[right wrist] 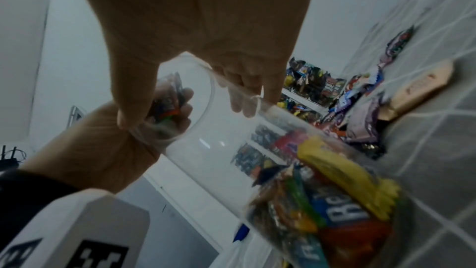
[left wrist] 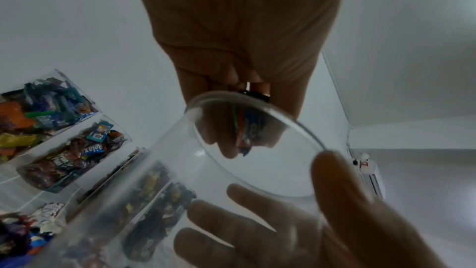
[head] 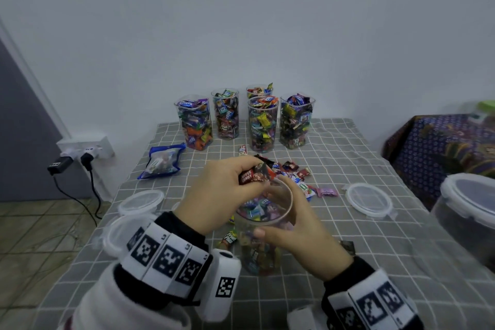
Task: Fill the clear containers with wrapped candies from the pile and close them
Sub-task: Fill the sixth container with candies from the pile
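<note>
**Candies over the jar**

A pale wall (head: 241, 21) stands behind a table with a grey checked cloth (head: 334, 262). I am at the near side.

My right hand (head: 300, 228) is wrapped round a clear jar (head: 263, 244) near its top, thumb on my side and fingers on the far side. The jar has no lid on and is partly full of wrapped candies. From my right wrist the jar looks tipped, but I cannot tell how much.

My left hand (head: 222, 193) is just above the jar's open mouth. Its fingers are curled tight round a few candies (head: 254, 173). One dark wrapper says "coffee candy".

Just past my hands lies the pile (head: 297, 177) of loose candies on the cloth. Further past it, by the wall, stand five full jars (head: 263, 123) with no lids on.

One lid (head: 368, 199) lies flat to the right of my right hand. Two more lids (head: 139, 202) lie to the left of my left hand. Beyond those is a blue bag (head: 162, 161). A big tub (head: 468, 209) with a lid on sits far to the right, at the table's edge.

A candy marked "Fruit Plus" (head: 229, 240) lies on the cloth right beside the jar, under my left hand.
</note>
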Motion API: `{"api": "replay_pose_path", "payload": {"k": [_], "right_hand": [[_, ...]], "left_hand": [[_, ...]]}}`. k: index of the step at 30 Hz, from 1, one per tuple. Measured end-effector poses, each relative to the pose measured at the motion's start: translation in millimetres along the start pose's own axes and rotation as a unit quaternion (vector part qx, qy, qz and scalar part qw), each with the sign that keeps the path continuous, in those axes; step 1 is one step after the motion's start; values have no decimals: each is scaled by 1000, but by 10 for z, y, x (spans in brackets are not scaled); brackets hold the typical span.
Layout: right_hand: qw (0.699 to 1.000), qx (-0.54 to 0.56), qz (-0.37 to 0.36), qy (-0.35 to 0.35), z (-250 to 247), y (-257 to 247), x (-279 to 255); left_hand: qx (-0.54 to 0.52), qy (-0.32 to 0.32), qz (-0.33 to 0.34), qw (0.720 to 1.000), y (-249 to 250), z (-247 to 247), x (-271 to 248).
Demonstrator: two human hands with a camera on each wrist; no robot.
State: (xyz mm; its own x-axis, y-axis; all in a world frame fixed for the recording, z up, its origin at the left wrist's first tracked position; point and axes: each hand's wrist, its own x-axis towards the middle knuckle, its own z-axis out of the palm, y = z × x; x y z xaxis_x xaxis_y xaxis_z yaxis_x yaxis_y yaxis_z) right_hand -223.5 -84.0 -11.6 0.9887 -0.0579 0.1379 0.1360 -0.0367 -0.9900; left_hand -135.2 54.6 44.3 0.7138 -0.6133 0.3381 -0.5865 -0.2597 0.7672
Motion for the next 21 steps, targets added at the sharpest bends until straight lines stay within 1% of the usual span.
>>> {"api": "replay_pose_path", "payload": {"k": [2,4,7,9,11,13,14,15,17,19,21], "right_hand": [[1000,-12,-21,19,9,61,-5],[999,-3,-30,25,9,70,-11],[999,3,-42,31,0,67,-23],[998,-11,-53,36,-3,73,-27],[997,-29,-57,52,-3,93,-30],[996,-38,-50,58,-2,94,-40],[996,-50,-51,61,-3,92,-45],[995,-63,-55,64,-5,83,-52],[994,-69,-60,63,-24,69,-65],[994,-76,-56,57,-31,52,-75],[994,-84,-47,53,-39,44,-76]], "left_hand": [[48,-7,29,998,-4,27,-19],[96,-8,55,994,-3,44,-25],[132,-18,73,988,-9,63,-34],[131,-21,84,988,-9,73,-40],[108,-25,84,990,-6,73,-45],[71,-27,68,995,-17,80,-52],[32,-19,54,998,-20,85,-58],[-24,1,38,999,-26,86,-65],[-118,76,21,990,-46,70,-80],[-154,152,8,976,-104,23,-81],[-171,190,-25,967,-195,-22,-84]]}}
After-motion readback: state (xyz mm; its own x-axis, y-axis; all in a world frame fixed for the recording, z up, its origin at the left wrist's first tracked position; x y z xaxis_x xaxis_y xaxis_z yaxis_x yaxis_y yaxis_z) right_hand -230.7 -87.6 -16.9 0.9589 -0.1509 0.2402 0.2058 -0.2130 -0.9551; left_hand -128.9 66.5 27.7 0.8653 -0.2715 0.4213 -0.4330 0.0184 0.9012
